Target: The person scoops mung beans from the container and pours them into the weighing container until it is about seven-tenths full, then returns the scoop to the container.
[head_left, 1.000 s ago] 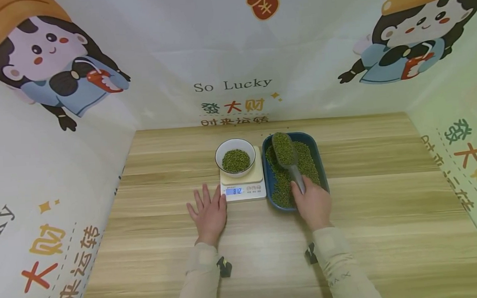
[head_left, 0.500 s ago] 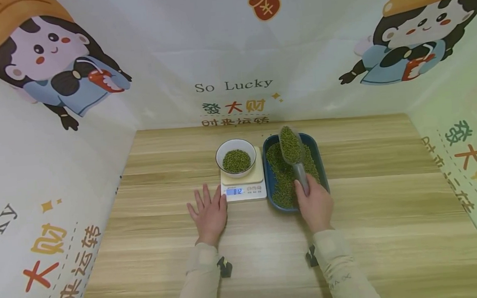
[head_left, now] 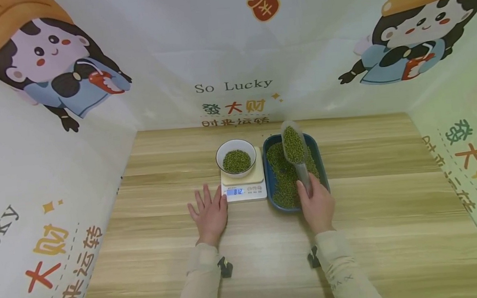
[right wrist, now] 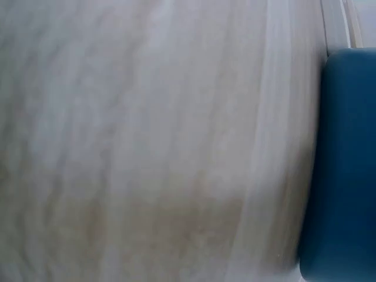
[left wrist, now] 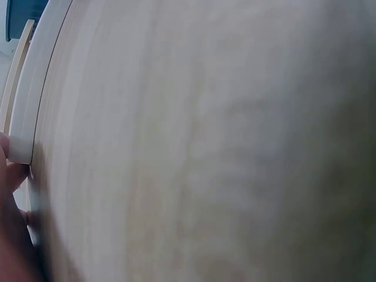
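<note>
My right hand [head_left: 318, 206] grips the handle of a grey scoop [head_left: 301, 170] heaped with green mung beans, held over a blue tray [head_left: 270, 183]. More mung beans [head_left: 284, 192] lie spread in that tray. To its left a white bowl [head_left: 222, 152] with a dark rim, partly filled with mung beans, stands on a kitchen scale [head_left: 244, 195]. The lit display seems to read 812, perhaps with a decimal point too small to make out. Flat on the table with spread fingers, my left hand [head_left: 211, 219] touches the scale's front left corner.
The scale and tray stand side by side on a wood-grain table [head_left: 265, 256]. A few loose beans lie behind the tray, near the back wall. Printed cloth walls [head_left: 310, 49] enclose the table at the back and both sides.
My right hand has shifted slightly right with the loaded scoop, whose tip now reaches past the tray's far rim. The left hand, bowl and display reading stay the same.
</note>
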